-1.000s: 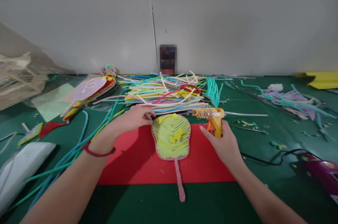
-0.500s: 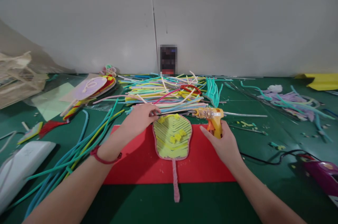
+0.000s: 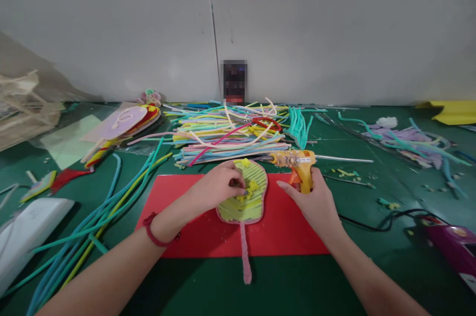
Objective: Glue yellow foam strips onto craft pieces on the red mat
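A small fan [image 3: 248,202] made of yellow-green fuzzy sticks with a pink rim and pink handle lies on a red sheet [image 3: 186,192]. My left hand [image 3: 219,188] rests on the fan's left half, fingers curled and pressing near a small yellow piece on its face. My right hand [image 3: 316,202] wraps the handle of a yellow glue gun [image 3: 297,162] that stands just right of the fan, nozzle pointing left.
A heap of coloured fuzzy sticks [image 3: 230,132] lies behind the fan. Long blue and green sticks [image 3: 107,212] trail at the left beside a white object [image 3: 29,229]. Finished fans [image 3: 126,125] sit far left, purple scraps [image 3: 412,140] and a purple device [image 3: 453,246] at right.
My left hand has come from the fan's top left edge onto its face. The fan has shifted slightly. My right hand stays on the glue gun.
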`<state>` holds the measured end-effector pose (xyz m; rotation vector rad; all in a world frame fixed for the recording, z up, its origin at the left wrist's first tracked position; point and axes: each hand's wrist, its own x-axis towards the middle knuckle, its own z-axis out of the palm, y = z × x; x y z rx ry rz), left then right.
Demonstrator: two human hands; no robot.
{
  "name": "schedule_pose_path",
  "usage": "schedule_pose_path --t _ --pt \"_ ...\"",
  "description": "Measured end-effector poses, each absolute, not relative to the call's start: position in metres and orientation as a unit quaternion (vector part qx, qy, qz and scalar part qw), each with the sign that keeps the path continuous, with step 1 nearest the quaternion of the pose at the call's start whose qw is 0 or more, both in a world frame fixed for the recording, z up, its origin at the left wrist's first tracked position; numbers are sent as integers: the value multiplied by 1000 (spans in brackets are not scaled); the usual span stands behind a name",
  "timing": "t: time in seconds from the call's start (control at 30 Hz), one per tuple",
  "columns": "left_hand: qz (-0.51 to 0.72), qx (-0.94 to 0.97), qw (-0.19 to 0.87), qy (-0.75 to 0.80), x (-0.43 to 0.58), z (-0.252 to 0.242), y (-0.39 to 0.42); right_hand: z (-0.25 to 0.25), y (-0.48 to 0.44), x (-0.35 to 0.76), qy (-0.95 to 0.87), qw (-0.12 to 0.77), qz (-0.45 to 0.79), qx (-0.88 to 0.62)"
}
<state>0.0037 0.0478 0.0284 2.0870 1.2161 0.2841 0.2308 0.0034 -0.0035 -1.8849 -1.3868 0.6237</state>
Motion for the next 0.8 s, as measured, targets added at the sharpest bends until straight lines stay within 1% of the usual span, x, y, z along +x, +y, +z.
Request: schedule_pose_path --t 0.1,0.23,0.4,0.47,0.6,0.8 --pt "96 798 349 482 5 33 47 -3 4 233 -546 350 219 -729" --pt "95 775 360 510 6 35 49 -2 5 234 -545 352 223 -728" --pt "75 800 312 508 6 30 48 -3 5 233 -548 340 221 -732" --pt "78 803 309 504 6 28 48 -3 5 233 -547 338 219 -734" --pt "85 796 321 506 4 26 48 -3 5 232 -550 333 220 -734" --pt "101 764 372 517 4 28 50 -2 5 232 -552 331 221 -733"
